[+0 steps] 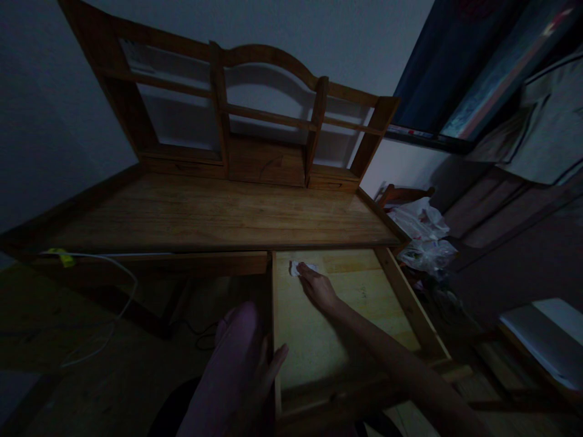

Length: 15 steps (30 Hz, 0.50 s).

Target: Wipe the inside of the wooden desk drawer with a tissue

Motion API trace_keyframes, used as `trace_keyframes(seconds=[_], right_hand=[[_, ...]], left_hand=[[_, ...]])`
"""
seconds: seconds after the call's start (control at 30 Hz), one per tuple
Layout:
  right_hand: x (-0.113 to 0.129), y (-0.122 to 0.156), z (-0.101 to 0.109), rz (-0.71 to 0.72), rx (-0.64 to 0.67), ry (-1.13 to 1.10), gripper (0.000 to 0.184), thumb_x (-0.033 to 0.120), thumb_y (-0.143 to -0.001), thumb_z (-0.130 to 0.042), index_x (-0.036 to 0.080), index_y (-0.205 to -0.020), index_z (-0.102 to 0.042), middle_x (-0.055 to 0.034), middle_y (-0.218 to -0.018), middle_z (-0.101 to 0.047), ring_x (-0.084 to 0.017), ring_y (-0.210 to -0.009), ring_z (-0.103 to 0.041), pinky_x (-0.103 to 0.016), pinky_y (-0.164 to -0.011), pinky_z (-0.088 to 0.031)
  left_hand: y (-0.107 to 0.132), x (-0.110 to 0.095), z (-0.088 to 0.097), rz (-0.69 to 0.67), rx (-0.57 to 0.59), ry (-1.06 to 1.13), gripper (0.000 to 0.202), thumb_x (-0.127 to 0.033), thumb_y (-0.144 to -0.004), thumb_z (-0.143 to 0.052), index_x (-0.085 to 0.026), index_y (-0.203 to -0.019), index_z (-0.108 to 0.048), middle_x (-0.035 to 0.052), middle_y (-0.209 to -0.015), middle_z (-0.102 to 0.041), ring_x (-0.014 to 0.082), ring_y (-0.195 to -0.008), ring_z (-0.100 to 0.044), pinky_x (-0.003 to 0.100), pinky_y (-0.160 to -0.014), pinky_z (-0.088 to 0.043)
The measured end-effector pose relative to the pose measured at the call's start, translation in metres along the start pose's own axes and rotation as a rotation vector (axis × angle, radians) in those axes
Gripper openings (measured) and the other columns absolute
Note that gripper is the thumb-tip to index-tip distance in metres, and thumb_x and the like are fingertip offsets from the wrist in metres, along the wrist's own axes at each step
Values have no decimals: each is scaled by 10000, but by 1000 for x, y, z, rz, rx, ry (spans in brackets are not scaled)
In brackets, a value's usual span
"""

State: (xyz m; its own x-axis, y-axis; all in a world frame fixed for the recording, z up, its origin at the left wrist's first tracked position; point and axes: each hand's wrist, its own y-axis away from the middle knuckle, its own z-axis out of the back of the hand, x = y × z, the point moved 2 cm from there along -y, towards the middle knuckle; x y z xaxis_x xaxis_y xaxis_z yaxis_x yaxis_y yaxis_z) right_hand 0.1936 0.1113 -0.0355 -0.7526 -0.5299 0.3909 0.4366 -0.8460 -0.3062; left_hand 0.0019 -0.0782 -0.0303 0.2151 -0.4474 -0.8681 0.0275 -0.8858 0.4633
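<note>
A wooden drawer (346, 340) with a pale bottom is pulled out from the desk (237, 212). Inside, near its back left corner, my right hand (321, 291) presses a crumpled white tissue or cloth (294, 268) flat against the drawer bottom. My right forearm crosses the drawer from the lower right. At the drawer's left side wall is my left hand (268, 367), its thumb over the rim and its fingers on the outer side. Dim light and shadow hide part of that hand.
A hutch (268, 115) with shelves stands on the desk against the wall. A white cable (130, 273) hangs at the left. Plastic bags (421, 221) lie on a chair at the right. My knee (241, 328) is beside the drawer.
</note>
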Motion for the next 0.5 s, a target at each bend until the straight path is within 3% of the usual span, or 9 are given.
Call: trace_keyframes(seconds=[0.1,0.23,0.3,0.4,0.5], right_hand=[[12,4,-12,169,86,16,550,107,-1003,-426,189,-1546,-458,-104,-1583,-469,-189,-1466,-441,-389,-1213,-392],[35,14,-25,301,151,34,667,28,-946,-446,217,-1584,-397,-77,-1596,-455,-173,-1493,-389,-375,-1218,-389],[40,22,-25,328,171,25,689,16,-934,-452,216,-1590,-386,-84,-1592,-459,-177,-1488,-397,-384,-1212,-399],[30,37,-13,359,209,-4,701,8,-924,-453,217,-1590,-385,-88,-1592,-457,-173,-1478,-413,-386,-1205,-409],[-3,53,14,294,185,0,702,3,-906,-456,225,-1572,-422,-84,-1581,-470,-177,-1457,-447,-397,-1199,-417]], left_hand=[[0,-3,-1,-26,-3,3,720,-626,-840,-653,-253,-1443,-527,150,-1433,-629,364,-1377,-558,454,-1160,-434],[-1,-9,1,-71,-22,-12,745,-629,-761,-743,-283,-1399,-578,95,-1432,-639,348,-1501,-412,391,-1255,-297],[-1,-10,1,-71,-10,-8,740,-641,-766,-730,-284,-1398,-584,104,-1431,-640,362,-1467,-459,416,-1225,-351],[0,-9,0,-76,15,10,747,-660,-778,-705,-289,-1413,-575,114,-1421,-650,367,-1381,-554,440,-1175,-419],[0,-7,1,-74,22,25,767,-670,-782,-695,-287,-1432,-561,112,-1423,-650,357,-1393,-544,421,-1179,-413]])
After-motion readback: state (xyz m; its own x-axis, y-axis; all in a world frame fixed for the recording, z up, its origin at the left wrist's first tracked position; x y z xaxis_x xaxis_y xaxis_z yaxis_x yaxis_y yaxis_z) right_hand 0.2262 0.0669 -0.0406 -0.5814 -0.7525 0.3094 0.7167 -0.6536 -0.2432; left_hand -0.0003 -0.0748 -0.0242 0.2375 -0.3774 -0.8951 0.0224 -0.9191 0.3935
